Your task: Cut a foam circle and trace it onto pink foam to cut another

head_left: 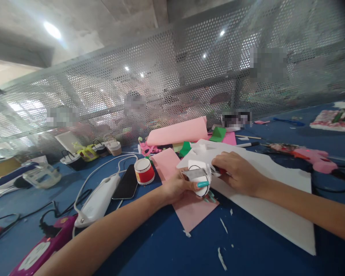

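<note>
My left hand pinches a small white piece with black curved lines drawn on it, probably foam. A long turquoise thumbnail presses on its front. My right hand is closed around a cutter knife. A bit of its red handle shows under the fingers, and the flat grey blade reaches left across the white piece. Most of the handle is hidden. Both hands are above a pink sheet and a large white foam sheet. Thin white shavings lie on the blue table.
Left of my hands are a red-and-white roll, a black phone, a white power strip and a purple glue gun with cords. A pink glue gun lies right. A rolled pink sheet lies before the perforated metal screen.
</note>
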{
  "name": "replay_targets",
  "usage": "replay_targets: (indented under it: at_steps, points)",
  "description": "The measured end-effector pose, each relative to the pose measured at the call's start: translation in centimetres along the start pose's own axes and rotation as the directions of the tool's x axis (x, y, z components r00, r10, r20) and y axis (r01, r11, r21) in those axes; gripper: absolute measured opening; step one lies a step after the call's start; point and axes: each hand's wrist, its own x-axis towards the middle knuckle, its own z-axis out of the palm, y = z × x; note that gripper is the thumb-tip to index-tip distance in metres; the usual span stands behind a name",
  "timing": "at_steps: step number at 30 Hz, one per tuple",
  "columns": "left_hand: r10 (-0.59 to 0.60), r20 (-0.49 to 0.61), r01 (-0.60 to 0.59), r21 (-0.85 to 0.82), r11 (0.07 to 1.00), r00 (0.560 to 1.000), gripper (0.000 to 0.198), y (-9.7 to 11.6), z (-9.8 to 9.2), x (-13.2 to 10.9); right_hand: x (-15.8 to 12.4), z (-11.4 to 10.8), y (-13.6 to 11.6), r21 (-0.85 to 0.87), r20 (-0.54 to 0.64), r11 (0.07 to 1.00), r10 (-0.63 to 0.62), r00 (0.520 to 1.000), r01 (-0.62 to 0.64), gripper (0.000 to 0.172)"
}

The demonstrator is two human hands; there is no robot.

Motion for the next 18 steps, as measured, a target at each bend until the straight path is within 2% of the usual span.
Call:
replay_targets:
  at_steps: [4,8,13,18]
  points:
    - [0.045,-0.038,-0.045,0.008,0.999,0.998,0.044,-0.3,0.1,0.1,0.0,0.0,-0.1,-0.002,-0.009,1.000,0.014,1.000,-0.014,0.008]
    - [0.032,0.005,-0.032,-0.033,0.999,0.999,0.043,-0.1,0.2,0.1,0.1,0.0,-0.2,0.029,-0.038,1.000,-0.006,0.999,0.007,0.008]
    - [0.024,0.108,-0.018,-0.062,0.998,0.994,0.038,0.0,-0.4,0.0,0.1,0.0,-0.1,0.057,-0.060,0.998,-0.011,0.998,0.014,0.010]
    - [0.070,0.241,-0.033,-0.154,0.988,0.968,0.030,-0.5,-1.6,-0.1,0.1,0.1,0.3,0.042,-0.071,0.999,0.005,0.997,-0.002,0.008]
